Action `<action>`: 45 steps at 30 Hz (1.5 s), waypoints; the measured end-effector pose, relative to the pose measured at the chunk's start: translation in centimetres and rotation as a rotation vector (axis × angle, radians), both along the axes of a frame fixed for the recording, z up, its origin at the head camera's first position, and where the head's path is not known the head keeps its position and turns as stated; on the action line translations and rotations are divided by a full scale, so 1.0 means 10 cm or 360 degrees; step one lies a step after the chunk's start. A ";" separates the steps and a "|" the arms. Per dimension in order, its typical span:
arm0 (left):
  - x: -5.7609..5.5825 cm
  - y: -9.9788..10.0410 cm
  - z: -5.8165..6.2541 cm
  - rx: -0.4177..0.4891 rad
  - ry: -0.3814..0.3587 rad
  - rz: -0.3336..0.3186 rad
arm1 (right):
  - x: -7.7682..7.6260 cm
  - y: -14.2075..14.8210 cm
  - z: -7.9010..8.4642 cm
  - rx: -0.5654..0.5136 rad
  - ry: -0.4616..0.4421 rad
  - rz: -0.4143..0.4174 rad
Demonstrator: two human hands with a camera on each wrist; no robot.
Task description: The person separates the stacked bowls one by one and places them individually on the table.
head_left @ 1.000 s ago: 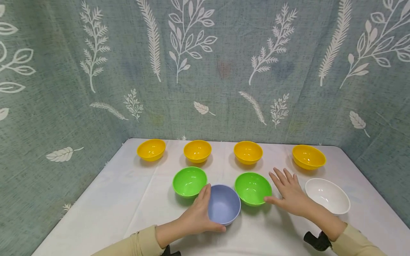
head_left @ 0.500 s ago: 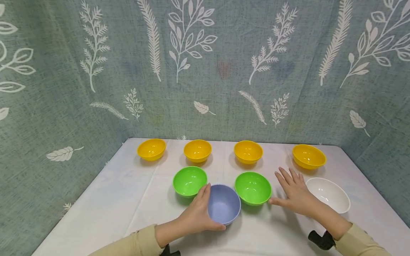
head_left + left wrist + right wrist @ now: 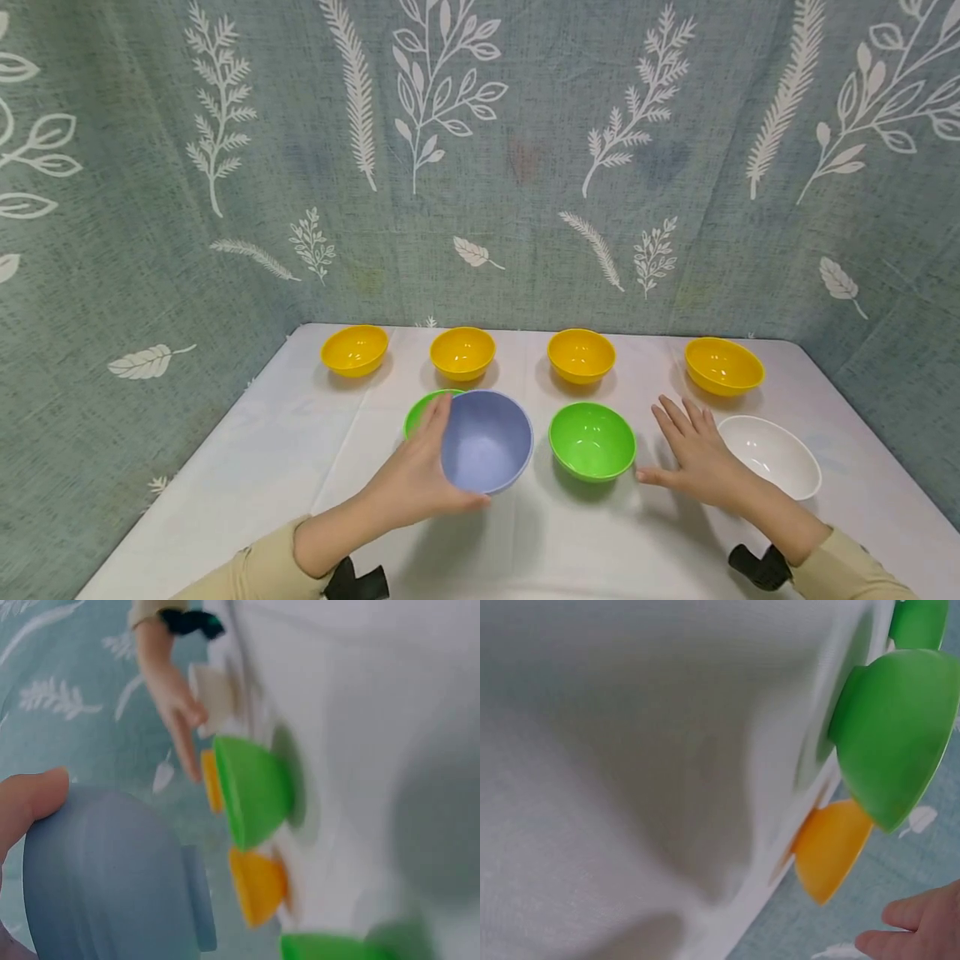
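My left hand [image 3: 412, 475] grips a periwinkle-blue bowl [image 3: 487, 442] by its left side, thumb at the near edge and fingers at the far edge. In the left wrist view the blue bowl [image 3: 112, 877] is raised off the table, its foot ring showing. Behind it in the head view a green bowl [image 3: 420, 410] is partly hidden. My right hand [image 3: 701, 462] hovers with fingers spread, holding nothing, between another green bowl [image 3: 592, 442] and a white bowl [image 3: 768, 457]. Only some fingers of the right hand [image 3: 922, 930] show in the right wrist view.
Along the back of the white-clothed table [image 3: 262, 500] stand several yellow bowls, among them a far-left one [image 3: 355, 352] and a far-right one [image 3: 723, 367]. A grey-green leaf-patterned curtain [image 3: 480, 167] encloses the back and sides.
My left hand has lifted the blue bowl from between the green bowls and carried it left, over part of the left green bowl. The right hand has drifted slightly right.
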State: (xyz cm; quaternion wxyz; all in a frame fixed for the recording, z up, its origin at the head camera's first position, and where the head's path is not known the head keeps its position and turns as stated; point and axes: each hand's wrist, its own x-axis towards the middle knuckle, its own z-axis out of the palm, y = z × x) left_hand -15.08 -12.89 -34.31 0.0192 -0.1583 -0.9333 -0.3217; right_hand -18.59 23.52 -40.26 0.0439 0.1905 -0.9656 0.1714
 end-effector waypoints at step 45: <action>-0.66 -1.68 -0.38 -0.0057 -0.0229 0.0693 | -0.04 -0.02 -0.01 -0.0086 -0.0046 -0.0033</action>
